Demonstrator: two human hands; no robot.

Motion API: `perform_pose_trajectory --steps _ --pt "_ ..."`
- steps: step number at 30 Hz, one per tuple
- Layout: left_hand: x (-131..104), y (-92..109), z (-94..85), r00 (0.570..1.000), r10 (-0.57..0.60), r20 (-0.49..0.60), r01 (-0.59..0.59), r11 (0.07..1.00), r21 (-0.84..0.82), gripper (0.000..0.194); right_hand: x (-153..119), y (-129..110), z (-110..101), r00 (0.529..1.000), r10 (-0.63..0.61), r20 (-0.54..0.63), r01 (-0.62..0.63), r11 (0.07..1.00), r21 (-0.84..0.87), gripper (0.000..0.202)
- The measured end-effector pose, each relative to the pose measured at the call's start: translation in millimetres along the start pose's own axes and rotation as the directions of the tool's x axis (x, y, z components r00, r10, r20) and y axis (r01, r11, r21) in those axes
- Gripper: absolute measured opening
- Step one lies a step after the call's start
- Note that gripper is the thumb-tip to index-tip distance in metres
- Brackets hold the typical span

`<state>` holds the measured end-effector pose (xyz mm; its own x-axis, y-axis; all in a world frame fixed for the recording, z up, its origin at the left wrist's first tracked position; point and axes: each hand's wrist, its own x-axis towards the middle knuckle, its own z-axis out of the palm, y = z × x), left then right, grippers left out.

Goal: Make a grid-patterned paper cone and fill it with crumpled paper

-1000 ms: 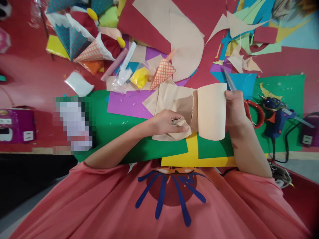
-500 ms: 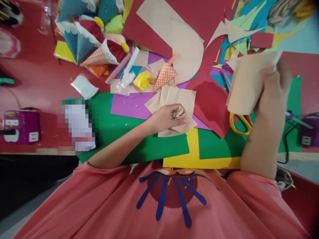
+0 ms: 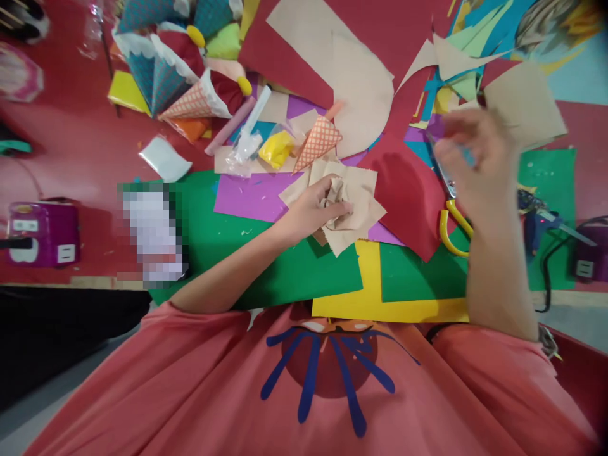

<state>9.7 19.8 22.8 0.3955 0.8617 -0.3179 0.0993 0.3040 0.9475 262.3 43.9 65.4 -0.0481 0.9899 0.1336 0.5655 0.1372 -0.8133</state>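
While yellow paper (image 3: 389, 310) lies nearest the shirt (image 3: 213, 380): green sheets (image 3: 280, 272) touch it, flat.
Left hand (image 3: 308, 212): closed on crumpled brown paper (image 3: 356, 212), pinched between fingers and thumb, over green and purple sheets.
Yellow-handled scissors (image 3: 444, 233): beside right forearm, unheld.
Glue gun (image 3: 536, 221): other side of that forearm, unheld, partly hidden.
Right hand (image 3: 479, 152): raised, blurred, fingers apart, nothing seen in grasp.
Smooth brown piece (image 3: 532, 104): just past right hand; contact can't be told.
Small checked cone (image 3: 316, 145): rolled, lying just beyond crumpled paper.
Rounded pale cutout (image 3: 361, 95): cut, flat; pale scraps (image 3: 451, 57) nearby.
Frilled cones (image 3: 187, 104): far left, white edging and yellow tips on.
Progress, judged: frilled cones look finished, cutout trimmed; crumpled paper looks unshaped, small cone lacks edging, smooth piece seems unattached.
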Motion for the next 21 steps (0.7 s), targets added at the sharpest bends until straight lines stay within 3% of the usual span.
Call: perform_pose_trajectory --steps 1,3,5,8,12,16,21 --pt "0.0 0.2 0.2 1.0 0.012 -0.006 -0.012 1.0 0.003 0.017 -10.6 -8.6 14.6 0.993 0.013 0.116 -0.017 0.999 0.041 0.038" --pt "0.3 0.4 0.3 0.999 0.031 -0.012 -0.031 0.999 0.029 0.018 -28.1 -17.9 38.8 0.928 0.025 0.371 -0.105 0.975 0.196 0.04" --pt "1.1 -0.1 -0.1 0.998 0.056 -0.007 -0.055 0.997 0.06 0.02 -38.8 -17.7 53.3 0.893 0.05 0.448 -0.155 0.968 0.2 0.044" --pt "3.0 -1.0 -2.4 0.996 0.082 0.034 -0.083 0.996 0.021 0.026 -43.5 -9.1 57.9 0.918 0.05 0.394 -0.147 0.965 0.219 0.038" --pt "4.6 0.0 -8.4 0.999 0.012 0.047 -0.008 0.997 -0.077 0.031 -41.9 -0.3 49.4 0.958 0.085 0.275 -0.167 0.943 0.289 0.037" --pt "6.9 0.7 -15.2 0.988 0.122 -0.091 -0.126 0.991 -0.036 0.024 -40.9 3.1 44.6 0.971 0.124 0.206 -0.187 0.928 0.322 0.04" --pt "14.0 -3.5 -24.0 0.93 0.261 -0.259 -0.26 0.965 0.038 0.021 -38.7 6.0 47.5 0.96 0.138 0.243 -0.211 0.928 0.306 0.04"
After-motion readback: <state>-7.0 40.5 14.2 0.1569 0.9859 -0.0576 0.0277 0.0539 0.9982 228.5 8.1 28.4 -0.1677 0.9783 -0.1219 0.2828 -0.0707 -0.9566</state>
